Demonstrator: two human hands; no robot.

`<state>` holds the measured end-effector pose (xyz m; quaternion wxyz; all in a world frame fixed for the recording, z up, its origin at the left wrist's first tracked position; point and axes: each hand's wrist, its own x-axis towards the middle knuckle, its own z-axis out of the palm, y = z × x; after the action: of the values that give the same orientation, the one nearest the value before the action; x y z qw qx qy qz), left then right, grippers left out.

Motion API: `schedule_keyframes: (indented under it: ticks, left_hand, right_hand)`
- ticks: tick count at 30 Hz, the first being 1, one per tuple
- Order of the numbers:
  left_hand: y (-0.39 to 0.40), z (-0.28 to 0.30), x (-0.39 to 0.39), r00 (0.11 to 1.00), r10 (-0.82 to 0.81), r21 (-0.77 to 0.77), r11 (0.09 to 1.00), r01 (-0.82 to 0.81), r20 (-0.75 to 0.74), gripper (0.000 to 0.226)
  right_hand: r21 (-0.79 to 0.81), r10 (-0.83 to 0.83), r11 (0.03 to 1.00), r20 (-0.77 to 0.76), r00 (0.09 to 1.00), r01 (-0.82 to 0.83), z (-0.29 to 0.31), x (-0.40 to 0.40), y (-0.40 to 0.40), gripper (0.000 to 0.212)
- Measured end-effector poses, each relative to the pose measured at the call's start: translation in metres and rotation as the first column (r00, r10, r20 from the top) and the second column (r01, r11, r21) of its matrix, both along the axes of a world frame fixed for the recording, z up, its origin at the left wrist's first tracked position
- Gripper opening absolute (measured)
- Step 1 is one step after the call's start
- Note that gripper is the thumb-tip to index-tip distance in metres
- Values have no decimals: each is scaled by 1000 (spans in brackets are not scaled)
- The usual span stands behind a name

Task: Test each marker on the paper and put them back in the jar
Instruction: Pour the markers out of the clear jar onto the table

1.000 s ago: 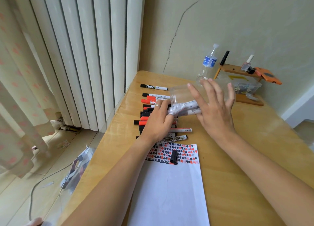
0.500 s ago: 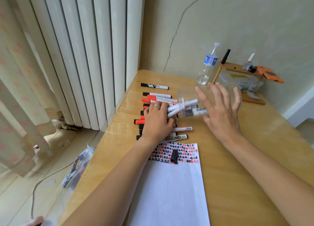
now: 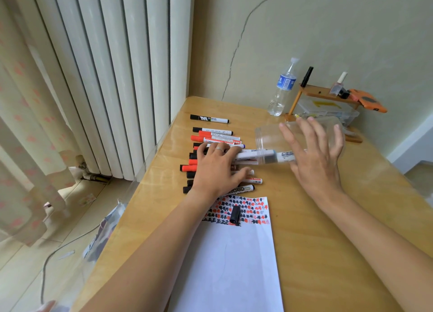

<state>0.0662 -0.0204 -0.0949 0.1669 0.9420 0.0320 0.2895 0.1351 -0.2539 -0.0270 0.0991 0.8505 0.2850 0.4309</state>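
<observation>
My right hand point(image 3: 314, 161) holds a clear plastic jar point(image 3: 269, 136) tipped on its side, mouth to the left, fingers spread round its near wall. A white marker point(image 3: 284, 157) with a dark cap lies partly inside the mouth. My left hand point(image 3: 215, 168) lies on a row of red and black markers point(image 3: 210, 133) on the wooden table point(image 3: 328, 241), fingers and thumb round the white markers that reach to the jar. A sheet of paper point(image 3: 234, 265) with red and black test marks lies nearer me, with a loose black cap point(image 3: 235, 214) on it.
A water bottle point(image 3: 282, 89) stands at the back by the wall. Beside it is a small wooden rack point(image 3: 323, 92) with a plastic box point(image 3: 328, 112) under it and an orange object point(image 3: 367, 102) on top. A white radiator point(image 3: 105, 77) runs along the table's left edge.
The jar in my right hand has moved to the right, away from my left hand. The markers that sat deep in it now reach only into its mouth. My left hand has stayed on the markers.
</observation>
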Motion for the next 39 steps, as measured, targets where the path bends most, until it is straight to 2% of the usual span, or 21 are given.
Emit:
schedule_keyframes:
  ticks: [4, 11, 14, 17, 19, 22, 24, 26, 29, 33, 37, 39]
  left_hand:
    - [-2, -4, 0, 999, 50, -4, 999, -50, 5, 41]
    - [-3, -4, 1, 999, 49, -3, 999, -49, 9, 41]
    - [-2, -4, 2, 1000, -1, -26, 1000, 2, 19, 39]
    - [-3, -2, 2, 999, -24, -52, 998, 27, 43, 41]
    - [-3, 1, -1, 994, -45, -81, 995, 53, 102, 34]
    - [1, 6, -3, 965, -138, -125, 978, 168, 222, 20]
    - [4, 8, -2, 936, -260, -173, 937, 304, 237, 24]
    - [6, 7, 1, 912, -360, -274, 873, 404, 198, 38]
    - [8, 4, 4, 910, -389, -388, 823, 414, 147, 47]
    - [9, 4, 9, 894, -417, -330, 831, 447, 162, 44]
    - [8, 6, 8, 886, -435, -307, 832, 463, 157, 56]
    - [8, 6, 7, 880, -442, -247, 846, 473, 171, 49]
  right_hand:
    - [84, -80, 993, 8, 997, 79, 1, -1, -1, 106]
    - [187, -138, 973, 14, 990, 133, 6, -5, 2, 102]
    - [182, -75, 981, 24, 997, 69, 7, -6, 9, 102]
    - [85, 31, 996, 55, 998, -36, 2, -8, 21, 108]
    - [36, 68, 997, 76, 995, -71, -5, -12, 30, 108]
    - [53, 87, 995, 60, 994, -90, -8, -14, 40, 109]
    - [55, 95, 994, 64, 993, -98, -6, -13, 43, 107]
    - [37, 119, 992, 110, 987, -124, -3, -11, 45, 100]
    - [-10, 181, 983, 178, 967, -182, 0, -8, 44, 92]
    - [-58, 226, 974, 248, 942, -219, -9, -8, 41, 89]
    - [-60, 231, 973, 237, 944, -223, -18, -7, 39, 87]
    - [-44, 231, 973, 238, 943, -227, -20, -5, 38, 88]
